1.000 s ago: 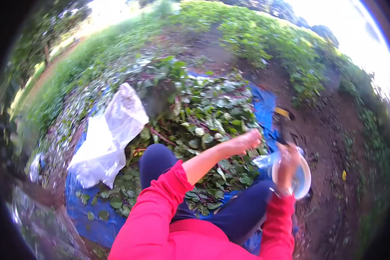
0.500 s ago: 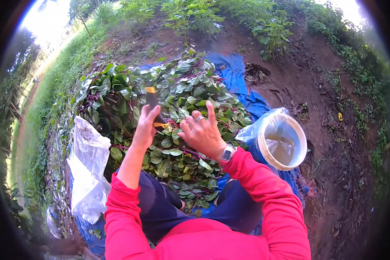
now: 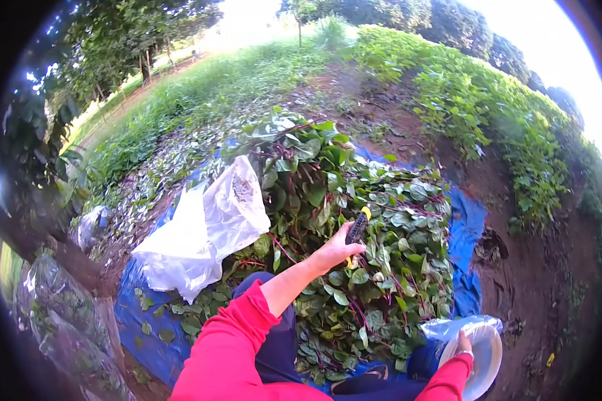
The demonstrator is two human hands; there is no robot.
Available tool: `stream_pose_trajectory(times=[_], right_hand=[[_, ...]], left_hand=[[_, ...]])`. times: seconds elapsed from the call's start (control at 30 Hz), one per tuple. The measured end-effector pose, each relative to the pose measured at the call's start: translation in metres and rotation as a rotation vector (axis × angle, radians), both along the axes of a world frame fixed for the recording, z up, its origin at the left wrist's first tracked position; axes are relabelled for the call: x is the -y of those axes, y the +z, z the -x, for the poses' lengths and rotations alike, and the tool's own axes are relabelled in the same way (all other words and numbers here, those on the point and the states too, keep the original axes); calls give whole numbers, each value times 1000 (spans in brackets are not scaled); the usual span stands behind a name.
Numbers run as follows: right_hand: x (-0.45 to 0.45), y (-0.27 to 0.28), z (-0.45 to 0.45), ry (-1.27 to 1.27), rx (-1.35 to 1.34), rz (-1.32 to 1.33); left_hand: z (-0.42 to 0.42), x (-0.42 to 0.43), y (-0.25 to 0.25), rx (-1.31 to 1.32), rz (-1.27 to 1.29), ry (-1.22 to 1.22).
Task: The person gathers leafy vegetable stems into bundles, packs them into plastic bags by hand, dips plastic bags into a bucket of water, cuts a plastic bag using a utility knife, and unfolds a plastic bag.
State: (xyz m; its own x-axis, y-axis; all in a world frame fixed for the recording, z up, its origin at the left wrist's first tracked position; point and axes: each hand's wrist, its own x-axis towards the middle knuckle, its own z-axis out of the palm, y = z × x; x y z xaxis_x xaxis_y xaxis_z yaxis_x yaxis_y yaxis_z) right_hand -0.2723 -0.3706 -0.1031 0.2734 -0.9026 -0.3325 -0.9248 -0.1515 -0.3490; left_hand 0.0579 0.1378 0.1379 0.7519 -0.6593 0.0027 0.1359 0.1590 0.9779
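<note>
My left hand is closed around a black-and-yellow tool, held above a large heap of leafy stems. The stems are purple and the leaves broad and green. The tool's exact kind is unclear, as my fingers hide part of it. To the lower right, my right hand is at the opening of a bucket with a pale rim and a clear plastic liner. Its fingers point upward, but whether they grip anything cannot be made out.
A white plastic sack lies left of the heap. Beneath the heap spreads a blue tarp. Clear plastic bags stand at the far left beside a tree trunk. Bushy green plants and bare soil lie beyond on the right.
My right hand has left the leaves in front of me and moved right and down to the bucket. My left hand still holds the tool. The view has swung to the left.
</note>
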Motion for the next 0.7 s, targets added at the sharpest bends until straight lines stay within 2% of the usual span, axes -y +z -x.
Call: stream_pose_trajectory(times=[0.03, 0.07, 0.13, 0.23, 0.33, 0.47, 0.5, 0.53, 0.6, 0.67, 0.7], right_hand=[[37, -32, 10, 129, 22, -111], [26, -24, 4, 140, 21, -112], [-6, -5, 2, 166, 194, 186], [-34, 67, -36, -239, 270, 630], [-57, 130, -73, -402, 476, 804], [-102, 178, -137, -252, 767, 719], [-101, 176, -149, -176, 835, 734], [-123, 194, -162, -136, 1009, 639], [-153, 226, -187, -122, 1108, 464], [-198, 273, -206, -16, 1140, 440], [-210, 289, -220, -2, 1336, 288]], left_hand=[[-3, -3, -1, -36, 40, -19], [-5, -6, -2, -37, 40, -8], [-10, -11, -1, -109, 16, -97], [-11, -13, -1, -102, 44, -105], [-14, -13, -2, -88, 29, -60], [-19, -14, 2, -15, 62, 37], [-20, -13, 1, -14, 69, 55], [-21, -12, 1, -12, 77, 73], [-21, -9, -2, -5, 76, 97], [-19, -7, 0, -11, 77, 93], [-19, -5, -1, -11, 97, 108]])
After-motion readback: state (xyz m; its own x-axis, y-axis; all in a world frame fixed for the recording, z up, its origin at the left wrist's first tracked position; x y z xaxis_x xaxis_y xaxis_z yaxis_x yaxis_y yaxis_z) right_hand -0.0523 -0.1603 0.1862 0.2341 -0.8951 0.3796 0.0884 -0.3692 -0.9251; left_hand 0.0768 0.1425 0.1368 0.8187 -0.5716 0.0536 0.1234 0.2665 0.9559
